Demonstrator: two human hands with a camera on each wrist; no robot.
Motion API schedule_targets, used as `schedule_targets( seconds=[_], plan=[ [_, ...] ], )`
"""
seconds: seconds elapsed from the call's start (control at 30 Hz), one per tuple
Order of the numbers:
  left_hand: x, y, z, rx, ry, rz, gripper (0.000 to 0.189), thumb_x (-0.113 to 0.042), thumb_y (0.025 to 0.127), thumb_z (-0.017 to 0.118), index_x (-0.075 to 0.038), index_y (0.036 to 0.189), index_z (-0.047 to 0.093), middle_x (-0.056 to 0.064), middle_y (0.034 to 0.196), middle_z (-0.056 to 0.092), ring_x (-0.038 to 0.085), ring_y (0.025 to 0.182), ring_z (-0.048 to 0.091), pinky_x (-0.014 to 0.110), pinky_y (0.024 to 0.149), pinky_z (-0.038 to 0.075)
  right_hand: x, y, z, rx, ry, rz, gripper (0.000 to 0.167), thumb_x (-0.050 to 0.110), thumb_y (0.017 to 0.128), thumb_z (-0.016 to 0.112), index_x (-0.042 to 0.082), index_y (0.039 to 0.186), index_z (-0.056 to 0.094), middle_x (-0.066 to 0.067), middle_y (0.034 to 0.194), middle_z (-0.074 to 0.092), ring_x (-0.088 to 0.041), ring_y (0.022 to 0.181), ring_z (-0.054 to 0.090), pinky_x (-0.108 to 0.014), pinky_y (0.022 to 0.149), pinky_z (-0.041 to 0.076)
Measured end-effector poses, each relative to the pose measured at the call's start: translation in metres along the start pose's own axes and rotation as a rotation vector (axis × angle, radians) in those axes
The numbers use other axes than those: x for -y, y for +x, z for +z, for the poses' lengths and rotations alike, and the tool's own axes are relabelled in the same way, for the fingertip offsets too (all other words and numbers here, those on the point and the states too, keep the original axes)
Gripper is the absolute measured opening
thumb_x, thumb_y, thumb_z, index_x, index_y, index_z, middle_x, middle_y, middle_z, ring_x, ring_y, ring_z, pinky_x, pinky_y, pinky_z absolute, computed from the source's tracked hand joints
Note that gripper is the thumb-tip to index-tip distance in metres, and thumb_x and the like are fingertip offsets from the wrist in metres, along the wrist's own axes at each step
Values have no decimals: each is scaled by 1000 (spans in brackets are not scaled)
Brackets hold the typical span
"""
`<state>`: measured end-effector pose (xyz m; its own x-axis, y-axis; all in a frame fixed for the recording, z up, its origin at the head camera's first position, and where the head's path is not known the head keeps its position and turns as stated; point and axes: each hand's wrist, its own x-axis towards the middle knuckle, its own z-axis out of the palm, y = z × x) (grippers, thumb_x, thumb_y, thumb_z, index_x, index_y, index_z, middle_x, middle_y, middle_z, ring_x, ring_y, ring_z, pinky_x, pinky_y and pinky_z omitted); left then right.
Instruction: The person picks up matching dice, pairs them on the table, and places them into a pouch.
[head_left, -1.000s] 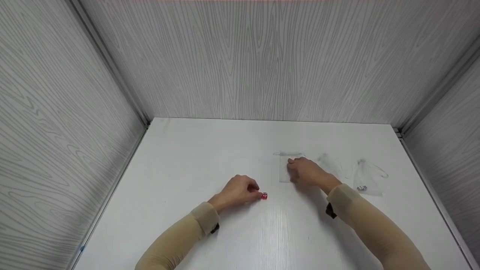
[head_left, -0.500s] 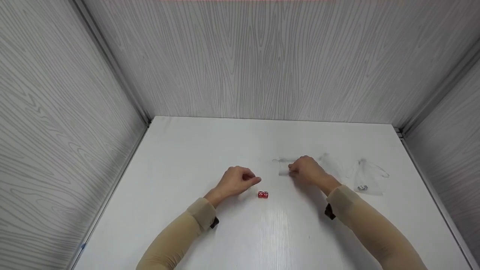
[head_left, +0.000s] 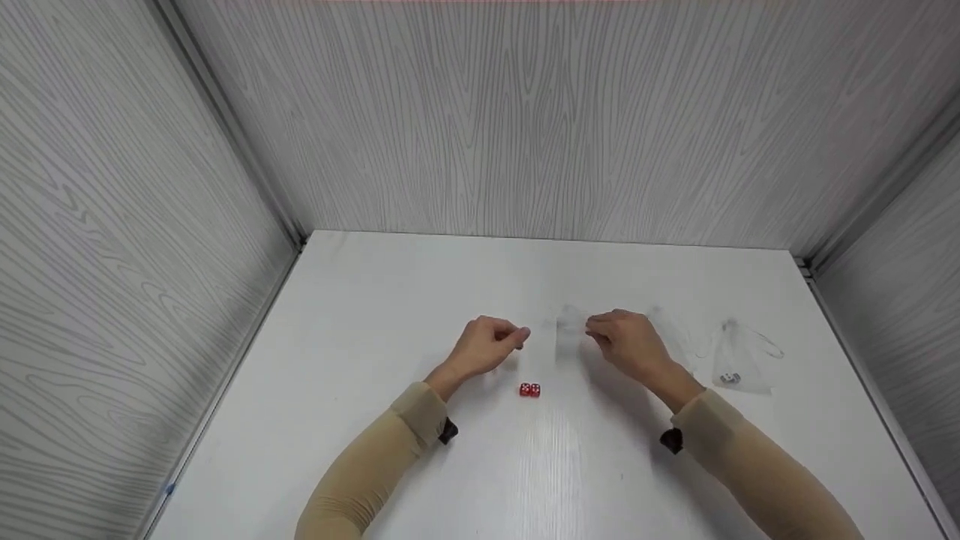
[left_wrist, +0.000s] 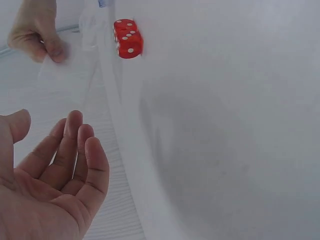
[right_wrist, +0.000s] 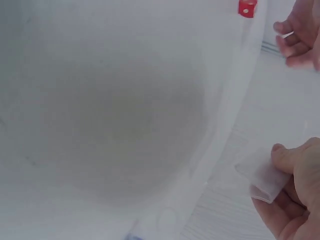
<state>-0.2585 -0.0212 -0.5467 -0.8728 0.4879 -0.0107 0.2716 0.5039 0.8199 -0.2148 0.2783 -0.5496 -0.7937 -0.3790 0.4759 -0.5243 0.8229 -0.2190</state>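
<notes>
My right hand [head_left: 630,346] pinches a sheer white drawstring pouch [head_left: 568,337] between thumb and fingers, lifted off the table; its edge is folded in the grip in the right wrist view. My left hand [head_left: 486,346] hovers to the left of the pouch. Its fingers are loosely bent, with the thumb apart and nothing between them in the left wrist view [left_wrist: 60,175]. Two red dice [head_left: 529,390] with white pips sit side by side on the table, in front of and between the hands.
To the right lies a sheer pouch [head_left: 669,330], partly hidden by my right hand. Farther right, another sheer pouch [head_left: 742,349] holds white dice [head_left: 730,378]. The white table [head_left: 397,300] is bounded by grey wood-grain panels [head_left: 480,120] at the back and sides.
My left hand has let go of a red die beside the other one and moved up, toward the pouch. The right hand has raised the pouch from the table.
</notes>
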Motion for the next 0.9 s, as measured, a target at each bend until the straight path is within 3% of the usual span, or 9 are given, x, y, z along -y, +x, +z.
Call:
schedule_targets(
  seconds=[0.2,0.37,0.47,0.57,0.67,0.77,0.9],
  plan=[
    [-14,14,7,-32,-96,-8,53,-55,113,62,-8,111,86,14,113,84,17,97,70,33,85,55,24,1,-13,-150,-117,-127,18,-2,91,89,5,107,89,-14,109,88,-31,93,83,-41,81,70],
    [-25,26,17,-108,-151,-66,44,-60,107,70,-20,109,88,4,109,84,15,98,70,31,84,55,36,-2,-13,-188,-258,-253,18,1,88,93,4,106,88,-12,106,88,-27,88,82,-36,76,69],
    [-30,31,22,-115,-149,-81,37,-56,105,76,-22,109,89,-3,104,85,12,96,70,30,83,55,40,-5,-9,-218,-336,-321,20,0,84,95,2,103,88,-12,104,88,-25,84,80,-32,73,68],
    [-34,33,26,-115,-142,-58,29,-44,105,78,-18,107,90,-1,100,86,11,94,71,29,82,55,41,-7,-6,-250,-367,-362,21,-2,81,96,1,101,88,-12,102,88,-24,83,79,-30,72,67],
    [-38,33,27,-139,-144,-17,22,-32,106,78,-14,104,91,3,99,87,10,94,74,28,82,55,44,-8,-5,-274,-337,-373,22,-4,79,96,1,99,88,-12,102,87,-24,83,77,-30,71,67],
    [-42,32,26,-162,-155,36,20,-27,107,78,-12,107,90,6,101,88,11,93,77,26,82,56,47,-10,-5,-281,-242,-347,22,-2,80,97,3,99,87,-12,102,88,-25,84,79,-32,71,67],
    [-48,27,24,-186,-175,132,20,-24,108,78,-9,113,89,8,104,88,9,91,77,22,80,58,49,-16,-7,-254,69,-208,18,3,85,96,5,101,88,-9,99,88,-23,84,83,-33,72,69]
  ],
)
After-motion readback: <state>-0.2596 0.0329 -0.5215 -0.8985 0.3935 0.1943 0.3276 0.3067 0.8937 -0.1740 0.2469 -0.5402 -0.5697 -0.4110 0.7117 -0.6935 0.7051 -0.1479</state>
